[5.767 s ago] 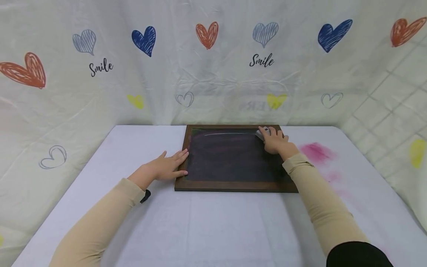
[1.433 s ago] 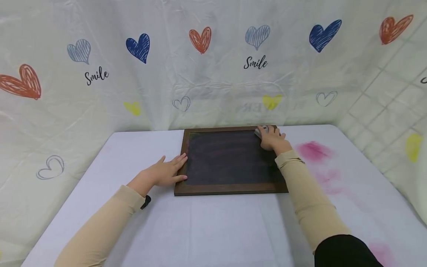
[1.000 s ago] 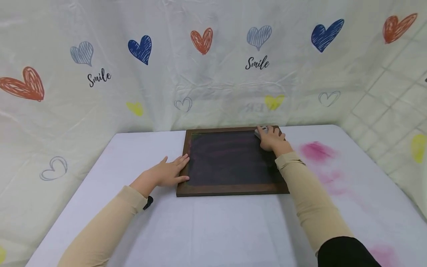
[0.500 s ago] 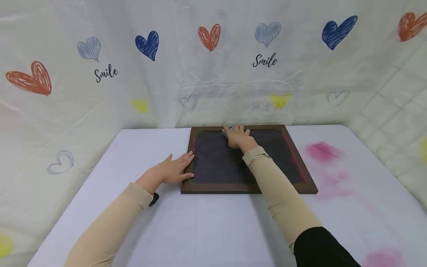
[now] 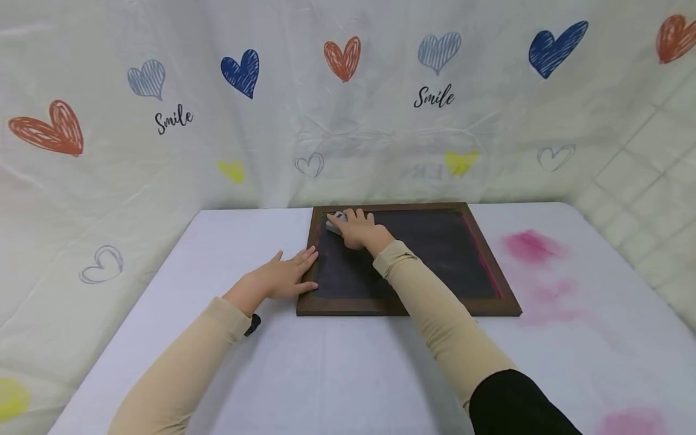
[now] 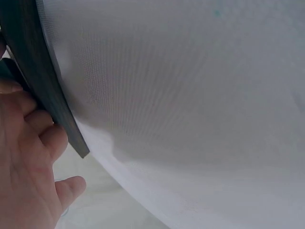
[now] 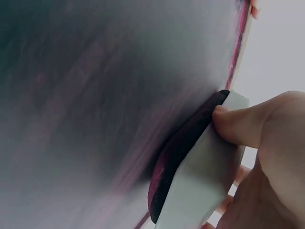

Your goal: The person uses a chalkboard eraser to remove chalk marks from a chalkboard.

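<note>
A blackboard [image 5: 435, 235] with a brown wooden frame lies flat on the white-covered table. Near its upper left corner, my right hand [image 5: 356, 232] grips a grey-white blackboard eraser [image 5: 333, 226]. The right wrist view shows the thumb against the side of the eraser [image 7: 195, 181], its dark, pink-tinged pad down on the board. Faint pink smears streak the surface beside it. My left hand [image 5: 277, 280] rests with spread fingers on the frame's left side; in the left wrist view the hand [image 6: 24, 162] lies along the dark frame edge [image 6: 43, 76].
Pink smudges [image 5: 535, 246] mark the white tablecloth [image 5: 348, 368] right of the board. A pale sheet [image 5: 380, 72] printed with hearts and "Smile" hangs directly behind the table's back edge. A pink line runs inside the frame's right side.
My right hand has slid the eraser leftward along the board's top, from the right corner to the left. A white line seen there earlier is gone. My left hand stays on the frame.
</note>
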Available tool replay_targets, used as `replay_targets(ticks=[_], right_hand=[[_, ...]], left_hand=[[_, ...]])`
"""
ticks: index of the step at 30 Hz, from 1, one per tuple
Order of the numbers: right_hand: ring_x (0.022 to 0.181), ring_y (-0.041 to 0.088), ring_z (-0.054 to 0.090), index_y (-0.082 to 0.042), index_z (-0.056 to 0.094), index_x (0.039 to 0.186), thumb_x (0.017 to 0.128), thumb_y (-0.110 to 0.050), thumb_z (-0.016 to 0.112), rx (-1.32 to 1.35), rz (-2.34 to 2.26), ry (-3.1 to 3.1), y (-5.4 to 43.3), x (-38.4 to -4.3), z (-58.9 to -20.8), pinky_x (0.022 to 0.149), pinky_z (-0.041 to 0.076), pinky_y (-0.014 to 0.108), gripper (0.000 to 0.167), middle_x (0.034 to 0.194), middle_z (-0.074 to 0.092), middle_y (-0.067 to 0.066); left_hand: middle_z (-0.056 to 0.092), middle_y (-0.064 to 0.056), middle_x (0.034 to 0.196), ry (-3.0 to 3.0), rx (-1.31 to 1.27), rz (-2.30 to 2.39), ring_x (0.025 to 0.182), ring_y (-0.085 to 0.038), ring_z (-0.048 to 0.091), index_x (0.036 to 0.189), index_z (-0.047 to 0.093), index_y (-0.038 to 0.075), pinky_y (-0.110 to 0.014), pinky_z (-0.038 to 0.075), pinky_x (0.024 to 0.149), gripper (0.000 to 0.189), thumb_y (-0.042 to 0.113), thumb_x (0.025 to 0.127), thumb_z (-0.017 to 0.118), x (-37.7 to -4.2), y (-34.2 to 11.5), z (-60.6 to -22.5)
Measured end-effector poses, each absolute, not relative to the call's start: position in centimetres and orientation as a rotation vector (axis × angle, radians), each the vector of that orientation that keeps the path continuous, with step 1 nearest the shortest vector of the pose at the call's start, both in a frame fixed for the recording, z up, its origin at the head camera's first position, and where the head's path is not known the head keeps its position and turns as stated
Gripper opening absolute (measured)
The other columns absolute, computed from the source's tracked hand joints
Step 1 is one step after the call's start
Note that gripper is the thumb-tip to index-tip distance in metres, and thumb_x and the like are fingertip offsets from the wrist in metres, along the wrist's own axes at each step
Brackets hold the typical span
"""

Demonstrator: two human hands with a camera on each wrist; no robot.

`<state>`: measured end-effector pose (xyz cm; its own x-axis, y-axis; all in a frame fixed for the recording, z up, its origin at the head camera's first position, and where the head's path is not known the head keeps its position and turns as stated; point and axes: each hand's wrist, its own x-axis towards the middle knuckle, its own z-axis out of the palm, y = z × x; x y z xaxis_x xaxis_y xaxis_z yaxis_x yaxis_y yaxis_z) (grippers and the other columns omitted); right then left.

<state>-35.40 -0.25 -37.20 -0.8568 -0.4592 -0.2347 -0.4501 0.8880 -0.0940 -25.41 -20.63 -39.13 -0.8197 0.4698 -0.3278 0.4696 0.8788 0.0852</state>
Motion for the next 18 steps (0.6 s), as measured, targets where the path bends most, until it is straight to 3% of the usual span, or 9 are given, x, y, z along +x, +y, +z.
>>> replay_targets(ticks=[5,18], right_hand=[[0.152,0.041,0.015,-0.029,0.014,0.167,0.109,-0.01,0.044,-0.63,-0.092,2.816,2.7,-36.4,-37.0,0.118,0.018,0.059,0.068,0.167,0.016,0.018],[0.146,0.058,0.009,-0.012,0.007,0.166,0.111,-0.014,0.036,-0.401,-0.2,2.809,17.8,-37.2,-35.7,0.113,0.015,0.072,0.062,0.162,0.007,0.034]], left_hand=[[0.003,-0.01,0.171,2.696,0.704,0.013,0.156,-0.027,0.015,0.165,0.009,0.006,-0.065,0.008,0.12,0.083,0.054,0.107,0.044,-25.4,-20.7,-39.0],[0.003,-0.011,0.171,2.722,0.718,0.031,0.156,-0.027,0.015,0.165,0.008,0.006,-0.065,0.006,0.12,0.081,0.052,0.108,0.043,-25.4,-20.8,-39.0]])
